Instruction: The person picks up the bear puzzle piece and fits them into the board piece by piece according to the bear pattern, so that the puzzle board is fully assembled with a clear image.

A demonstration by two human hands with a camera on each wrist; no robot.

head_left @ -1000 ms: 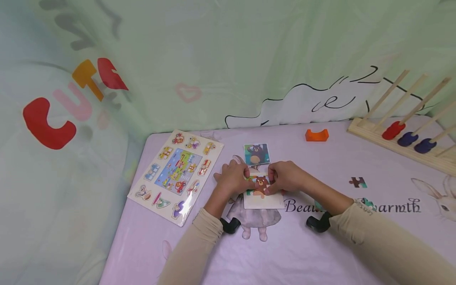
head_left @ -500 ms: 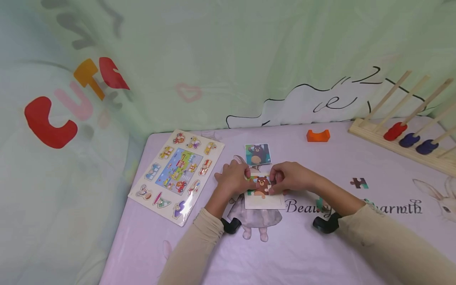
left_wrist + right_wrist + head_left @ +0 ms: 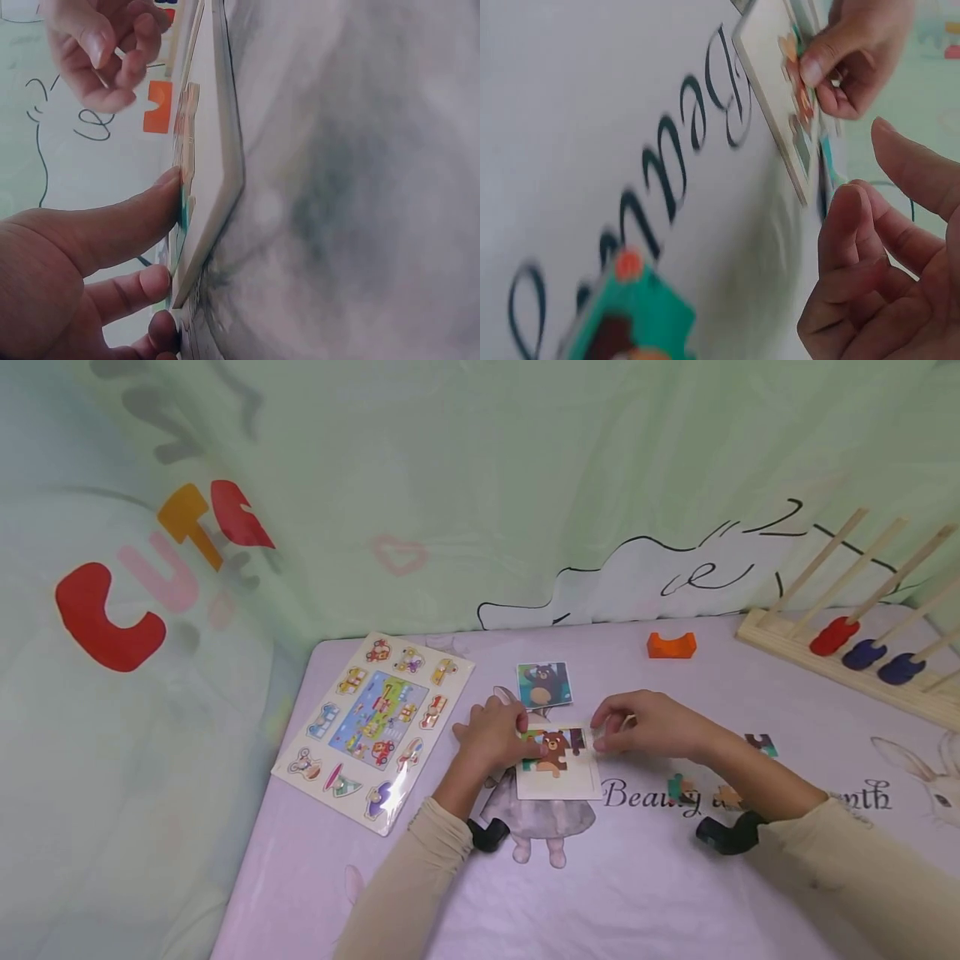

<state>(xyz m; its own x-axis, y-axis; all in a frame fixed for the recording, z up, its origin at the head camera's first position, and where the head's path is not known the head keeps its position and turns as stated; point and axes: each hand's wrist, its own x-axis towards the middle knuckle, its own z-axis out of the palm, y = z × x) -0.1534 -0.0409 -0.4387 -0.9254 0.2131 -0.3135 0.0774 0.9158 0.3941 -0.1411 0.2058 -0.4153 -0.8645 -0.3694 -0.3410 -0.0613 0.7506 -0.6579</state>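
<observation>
A jigsaw board [image 3: 558, 789] lies flat in the middle of the table, with joined bear pieces [image 3: 552, 750] in its upper part. My left hand [image 3: 491, 735] grips its left side; in the left wrist view the thumb [image 3: 154, 214] presses the pieces while fingers curl at the edge. A dark piece [image 3: 577, 739] sits at the board's upper right. Just beyond the right edge my right hand [image 3: 652, 727] hovers, fingers loosely bent, nothing between them. Behind the board is a bear picture card [image 3: 543, 685].
Loose jigsaw pieces lie to the right, among them a green one [image 3: 681, 788] and a brown-and-green one [image 3: 762, 743] partly behind the forearm. A peg puzzle [image 3: 315, 768] stands left. At the back are an orange block [image 3: 671, 647] and a wooden bead rack [image 3: 772, 639].
My right hand has let go at the board's upper right and moved away to the right, uncovering the dark piece there. The left hand keeps its hold.
</observation>
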